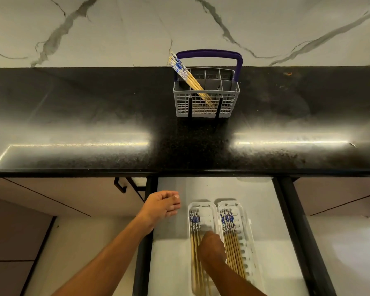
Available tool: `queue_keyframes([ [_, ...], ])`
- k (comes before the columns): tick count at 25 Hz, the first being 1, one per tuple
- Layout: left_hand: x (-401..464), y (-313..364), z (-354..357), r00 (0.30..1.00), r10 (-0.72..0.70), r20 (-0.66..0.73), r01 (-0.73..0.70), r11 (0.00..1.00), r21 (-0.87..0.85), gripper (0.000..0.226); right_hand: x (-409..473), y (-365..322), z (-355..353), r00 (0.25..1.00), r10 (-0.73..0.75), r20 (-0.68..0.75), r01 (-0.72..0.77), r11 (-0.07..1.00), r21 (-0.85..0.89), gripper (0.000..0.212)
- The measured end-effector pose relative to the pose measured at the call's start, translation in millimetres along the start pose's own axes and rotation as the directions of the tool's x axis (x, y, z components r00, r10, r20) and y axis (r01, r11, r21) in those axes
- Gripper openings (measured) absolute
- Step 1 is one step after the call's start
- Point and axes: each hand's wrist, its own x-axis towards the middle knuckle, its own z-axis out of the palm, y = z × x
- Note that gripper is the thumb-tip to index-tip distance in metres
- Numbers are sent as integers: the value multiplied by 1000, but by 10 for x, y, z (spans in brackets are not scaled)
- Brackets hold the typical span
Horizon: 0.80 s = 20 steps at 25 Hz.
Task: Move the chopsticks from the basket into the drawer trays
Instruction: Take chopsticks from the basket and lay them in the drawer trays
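One head camera looks forward and steeply down over the black counter (94, 116) to the marble wall (115, 28), close above the open drawer (265, 210) below.

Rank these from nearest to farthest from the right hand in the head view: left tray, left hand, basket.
1. Left tray, directly under the right hand in the drawer.
2. Left hand, to its left over the drawer's edge.
3. Basket, up on the counter.

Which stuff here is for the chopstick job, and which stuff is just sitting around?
For the job:
basket
chopsticks in the basket
left tray
right tray
drawer
right hand, over the left tray
left hand, holding nothing

Just there:
black counter
marble wall
cupboard handle
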Motion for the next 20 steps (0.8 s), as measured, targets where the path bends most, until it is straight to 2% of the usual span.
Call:
queue_keyframes([
  [3, -6, -11, -2, 1000, -4, 7, 4, 1000, 10, 24, -67, -5, -31, 999, -36, 4, 36, 999, 20, 26],
  [7, -27, 20, -39, 1000, 3, -3, -3, 1000, 5, 28, -67, 2, 43, 995, -100, 21, 101, 994, -37, 29],
  [10, -61, 140, -26, 999, 37, 13, -36, 999, -37, 27, -87, 53, -66, 992, -127, 17, 126, 991, 55, 32],
  [12, -102, 263, 8, 999, 32, 43, -24, 983, -182, 32, -71, 21, -297, 976, -198, 91, 186, 974, 133, 29],
  [14, -149, 439, -37, 994, 32, 107, 24, 873, -486, 43, -122, -143, -670, 946, -280, 166, 205, 908, 365, 39],
  [15, -178, 564, -82, 986, 79, 148, 36, 762, -647, 50, -148, -246, -944, 938, -315, 149, 185, 813, 553, 46],
  [17, -261, 842, -193, 953, 231, 197, 49, 525, -850, 61, -215, -449, -1583, 926, -349, 143, 43, 476, 878, 50],
  [19, -348, 1114, -310, 933, 325, 154, 1, 426, -905, 73, -248, -627, -2185, 884, -453, 117, -54, 150, 987, 57],
  [20, -356, 1239, -338, 929, 349, 125, -41, 433, -900, 75, -257, -700, -2464, 862, -501, 73, -52, 56, 997, 65],
])
